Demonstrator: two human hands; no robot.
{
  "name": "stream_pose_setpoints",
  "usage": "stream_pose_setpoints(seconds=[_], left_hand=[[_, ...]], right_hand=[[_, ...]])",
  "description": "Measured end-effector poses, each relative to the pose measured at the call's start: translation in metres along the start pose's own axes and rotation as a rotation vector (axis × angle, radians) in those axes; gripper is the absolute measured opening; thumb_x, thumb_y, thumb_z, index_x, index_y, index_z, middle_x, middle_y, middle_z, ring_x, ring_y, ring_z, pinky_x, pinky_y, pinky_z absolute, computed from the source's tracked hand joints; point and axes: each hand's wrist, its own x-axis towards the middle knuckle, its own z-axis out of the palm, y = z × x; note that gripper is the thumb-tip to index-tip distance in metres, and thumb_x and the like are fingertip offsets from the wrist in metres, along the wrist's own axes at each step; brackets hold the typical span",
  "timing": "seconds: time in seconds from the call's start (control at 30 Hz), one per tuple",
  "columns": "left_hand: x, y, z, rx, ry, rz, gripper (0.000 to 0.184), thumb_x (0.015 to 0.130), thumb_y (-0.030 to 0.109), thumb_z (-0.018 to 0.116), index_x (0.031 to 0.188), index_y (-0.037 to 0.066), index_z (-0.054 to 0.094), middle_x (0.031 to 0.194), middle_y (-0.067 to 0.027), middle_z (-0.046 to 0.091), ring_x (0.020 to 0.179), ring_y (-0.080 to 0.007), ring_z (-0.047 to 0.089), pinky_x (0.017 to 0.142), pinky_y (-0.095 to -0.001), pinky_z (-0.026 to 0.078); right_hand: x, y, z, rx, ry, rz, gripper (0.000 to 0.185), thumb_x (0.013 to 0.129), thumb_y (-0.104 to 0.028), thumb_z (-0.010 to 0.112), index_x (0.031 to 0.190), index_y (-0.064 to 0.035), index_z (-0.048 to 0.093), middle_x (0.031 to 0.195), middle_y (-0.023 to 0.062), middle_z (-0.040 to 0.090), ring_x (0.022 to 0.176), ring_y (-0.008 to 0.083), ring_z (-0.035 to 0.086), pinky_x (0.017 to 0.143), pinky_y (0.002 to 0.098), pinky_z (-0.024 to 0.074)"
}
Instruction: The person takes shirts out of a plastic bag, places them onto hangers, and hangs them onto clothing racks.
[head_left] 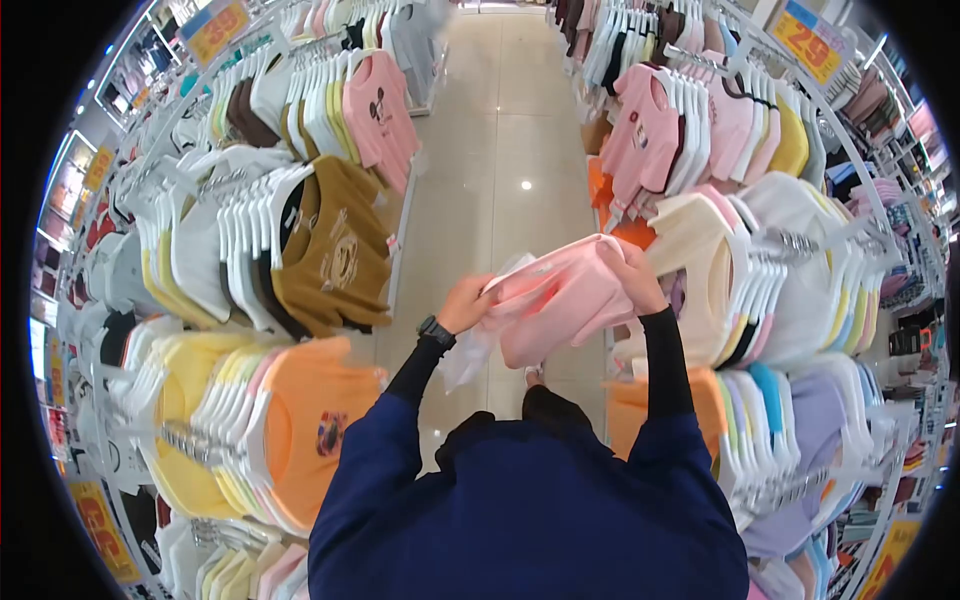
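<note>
A light pink garment, partly folded, hangs in front of me above the aisle floor. My left hand grips its left edge, thumb on top. On the opposite side my right hand is closed on the upper right corner. A clear, crinkled plastic bag dangles below the left hand, against the garment; whether the fingers also pinch it cannot be made out. The garment's front is hidden by its folds.
Racks of shirts line both sides: a brown shirt and an orange shirt at left, a cream shirt and a pink shirt at right. Between them runs a tiled aisle. A price sign stands upper right.
</note>
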Motion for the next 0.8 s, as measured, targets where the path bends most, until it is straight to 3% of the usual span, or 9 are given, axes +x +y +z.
stream_pose_setpoints(seconds=[0.07,0.13,0.23,0.33,0.4,0.5,0.57,0.67,0.8], left_hand=[[0.041,-0.013,-0.008,0.081,0.09,0.005,0.016,0.082,0.015,0.06,0.092,0.004,0.066,0.08,-0.0172,0.065,0.075,-0.0361,0.063,0.064,-0.0405,0.049],[0.087,-0.028,-0.02,0.249,0.272,0.075,0.016,0.08,0.017,0.062,0.09,0.005,0.066,0.081,-0.0168,0.066,0.077,-0.0351,0.064,0.064,-0.0404,0.049],[0.145,-0.028,-0.048,0.546,0.417,-0.223,0.016,0.078,0.018,0.065,0.088,0.006,0.066,0.084,-0.0169,0.067,0.078,-0.034,0.066,0.066,-0.0402,0.05],[0.193,-0.043,-0.063,0.345,0.475,-0.337,0.015,0.076,0.018,0.067,0.089,0.01,0.068,0.088,-0.0157,0.069,0.08,-0.0351,0.066,0.068,-0.0396,0.051],[0.227,-0.056,-0.066,0.14,0.54,-0.194,0.01,0.082,0.013,0.066,0.085,0.005,0.065,0.078,-0.0111,0.069,0.071,-0.0248,0.068,0.063,-0.0341,0.051],[0.282,-0.071,-0.063,-0.33,0.565,-0.148,0.01,0.086,0.01,0.063,0.088,0.0,0.061,0.071,-0.0075,0.068,0.068,-0.0148,0.066,0.059,-0.0297,0.05],[0.321,-0.055,-0.069,-0.425,0.606,-0.134,0.011,0.089,0.009,0.061,0.09,-0.002,0.058,0.068,-0.006,0.067,0.065,-0.0099,0.064,0.057,-0.0277,0.049],[0.377,-0.021,-0.096,-0.165,0.613,-0.163,0.013,0.089,0.01,0.06,0.094,-0.001,0.057,0.067,-0.0066,0.066,0.063,-0.0117,0.064,0.056,-0.0279,0.048],[0.455,-0.051,-0.137,-0.025,0.575,-0.258,0.014,0.084,0.014,0.061,0.095,0.005,0.059,0.058,-0.0104,0.061,0.053,-0.0219,0.061,0.051,-0.0357,0.044]], right_hand=[[0.041,0.016,-0.028,-0.001,0.051,0.001,0.028,0.099,-0.024,0.053,0.109,0.0012,0.061,0.09,-0.0035,0.059,0.084,0.0042,0.052,0.076,0.021,0.0434],[0.082,0.037,-0.049,-0.137,0.029,-0.105,0.025,0.097,-0.024,0.054,0.096,-0.0004,0.062,0.079,-0.0048,0.051,0.074,0.0041,0.044,0.065,0.0231,0.0386],[0.137,0.044,-0.08,-0.346,-0.053,-0.175,0.026,0.096,-0.025,0.056,0.088,-0.0009,0.061,0.073,-0.0033,0.045,0.069,0.0059,0.039,0.06,0.0263,0.0352],[0.178,0.051,-0.09,-0.399,-0.076,-0.065,0.026,0.093,-0.025,0.057,0.084,-0.001,0.059,0.071,0.0016,0.047,0.065,0.0112,0.041,0.059,0.0299,0.0358],[0.219,0.057,-0.101,-0.521,-0.02,-0.105,0.022,0.091,-0.022,0.058,0.083,-0.0011,0.059,0.071,0.0056,0.052,0.062,0.0173,0.046,0.059,0.0328,0.0388],[0.281,0.073,-0.114,-0.986,0.087,-0.439,0.011,0.084,-0.014,0.058,0.083,-0.0028,0.058,0.078,0.0123,0.06,0.066,0.031,0.056,0.062,0.0396,0.045],[0.317,0.074,-0.104,-0.979,0.141,-0.327,0.01,0.08,-0.012,0.058,0.085,-0.0038,0.058,0.082,0.013,0.063,0.071,0.035,0.059,0.066,0.0423,0.0481],[0.377,0.078,-0.076,-0.825,0.112,-0.203,0.015,0.077,-0.013,0.06,0.089,-0.0049,0.058,0.084,0.0136,0.064,0.075,0.0353,0.063,0.069,0.0426,0.051],[0.472,0.094,-0.057,-0.59,-0.051,-0.071,0.022,0.075,-0.016,0.068,0.09,-0.0029,0.059,0.08,0.0177,0.064,0.073,0.035,0.062,0.069,0.0394,0.0513]])
